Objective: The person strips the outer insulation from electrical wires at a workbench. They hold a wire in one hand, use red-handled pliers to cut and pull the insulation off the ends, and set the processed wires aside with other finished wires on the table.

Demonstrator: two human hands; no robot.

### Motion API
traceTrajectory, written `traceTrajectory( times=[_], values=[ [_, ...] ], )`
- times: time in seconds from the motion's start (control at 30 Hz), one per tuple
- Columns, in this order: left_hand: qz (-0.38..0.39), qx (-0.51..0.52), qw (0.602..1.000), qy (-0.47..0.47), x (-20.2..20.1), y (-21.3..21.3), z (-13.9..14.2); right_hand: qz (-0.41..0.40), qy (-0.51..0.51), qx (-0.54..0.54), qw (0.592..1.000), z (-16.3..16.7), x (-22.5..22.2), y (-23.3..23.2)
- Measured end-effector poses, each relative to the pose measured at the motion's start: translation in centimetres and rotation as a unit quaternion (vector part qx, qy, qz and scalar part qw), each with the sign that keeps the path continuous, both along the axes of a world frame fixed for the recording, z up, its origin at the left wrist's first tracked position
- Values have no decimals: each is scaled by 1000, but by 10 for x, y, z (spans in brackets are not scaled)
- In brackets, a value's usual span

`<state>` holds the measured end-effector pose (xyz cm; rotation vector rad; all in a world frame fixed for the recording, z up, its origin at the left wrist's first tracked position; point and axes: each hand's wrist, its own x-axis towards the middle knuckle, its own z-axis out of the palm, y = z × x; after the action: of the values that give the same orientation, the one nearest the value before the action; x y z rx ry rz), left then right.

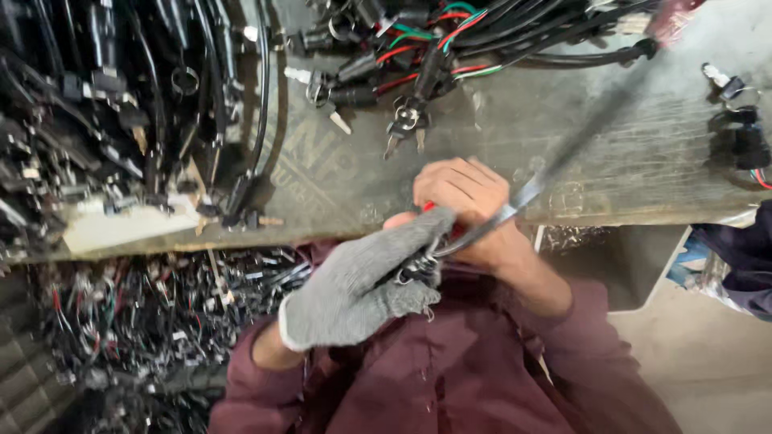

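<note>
Your left hand (366, 281), the one in the grey knit glove, sits dead centre of the frame, fingers curled shut around a small dark lock part (416, 269), though the glove hides most of it so you can't really tell what it is beyond dark metal. Your bare right hand (466, 210) is right above and touching it, fist closed on something with a red handle (429, 207), only a sliver of red showing between the fingers. A long blurred cable (563, 157) runs from where your hands meet up toward the upper right of the frame. Both hands hang just off the front edge of the worn grey workbench (515, 128), over your maroon shirt (450, 378). Up top centre there's a tangle of black, red and green wired ignition switches (418, 48) with a bunch of keys (406, 124) dangling below it. Left side of the frame is a big heap of black harnesses (104, 104), and lower left there's a pile of wire scraps (145, 313) under the bench.
</note>
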<state>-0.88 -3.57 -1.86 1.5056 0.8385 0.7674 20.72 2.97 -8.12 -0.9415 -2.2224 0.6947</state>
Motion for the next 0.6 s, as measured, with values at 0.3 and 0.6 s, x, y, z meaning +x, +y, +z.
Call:
traceTrajectory(
  times=[0.3, 0.6],
  values=[
    [168, 117, 951, 230, 7, 4, 5, -2, -109, 29, 994, -11, 10, 22],
    [415, 224, 807, 356, -77, 40, 19, -73, -197, 207, 956, 35, 28, 96]
  ],
)
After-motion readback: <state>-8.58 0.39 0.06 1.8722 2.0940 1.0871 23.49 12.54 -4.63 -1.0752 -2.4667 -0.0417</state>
